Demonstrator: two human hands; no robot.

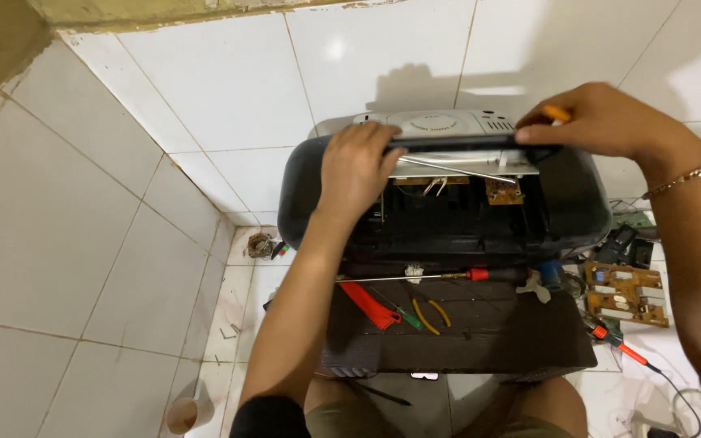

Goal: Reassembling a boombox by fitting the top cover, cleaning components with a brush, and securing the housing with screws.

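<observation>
A paper cup (188, 414) stands on the tiled floor (58, 268) at near left, well apart from the work. A small coil (260, 245) lies on the floor just left of the radio.

The radio (448, 191), a black portable unit with a silver top, sits in the middle of the scene with its shell parted, exposing internal boards (503, 191) and a thin metal rod (464, 170). The left hand (354, 174) lies palm down over the left part of the upper shell edge, fingers curled onto the rim. The right hand (602, 122) grips the same edge at the right end, fingers closed over it; an orange-tipped object (557, 113) shows at the fingertips, and whether it is held cannot be determined.

Near the person, a dark panel (456, 328) carries a long screwdriver (440, 276), a red tool (371, 307) and yellow-handled pliers (430, 314). A brown circuit board (626, 294) and an orange-handled probe (620, 342) lie at right.

Hazards: uneven pull by the two hands could twist the shell and strain the internal wires. Fingers slipping inward could contact the exposed boards. The screwdriver, lying loose at the panel edge, could roll off.
</observation>
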